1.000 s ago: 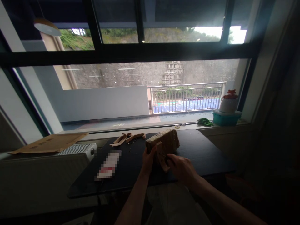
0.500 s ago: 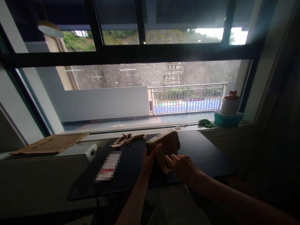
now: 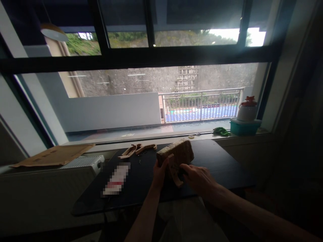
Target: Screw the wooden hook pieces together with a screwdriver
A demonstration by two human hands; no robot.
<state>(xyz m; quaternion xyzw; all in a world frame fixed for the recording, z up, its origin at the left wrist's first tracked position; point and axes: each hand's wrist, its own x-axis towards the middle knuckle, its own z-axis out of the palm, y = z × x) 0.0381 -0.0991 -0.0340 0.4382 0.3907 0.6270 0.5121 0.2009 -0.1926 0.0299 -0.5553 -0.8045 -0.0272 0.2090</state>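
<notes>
Near the middle of the worktop (image 3: 214, 161), seen from the head view, the left hand (image 3: 158, 173) is grasping the near left end of a brown block (image 3: 180, 149). Its thumb lies by a curved wood piece (image 3: 174, 172), which leans against the near side of the block. On the right, the right hand (image 3: 198, 174) has its fingers curled in close to that wood piece. Something thin and dark is by the fingertips, but it is too dim to tell what it is, or if the hand grips it.

Since half a second ago, the right hand has turned a little, and its fingertips sit slightly farther from the wood. The left hand, the block and the curved piece are almost where they were. To me, that means the work is on the same spot, with the left hand keeping things steady while the right hand makes small turns.

On the far left lie more wood pieces (image 3: 130, 152), with tiny dark bits (image 3: 140, 162) just nearer. Far right, a green cloth (image 3: 220, 131) sits beside a teal box (image 3: 245, 127).
</notes>
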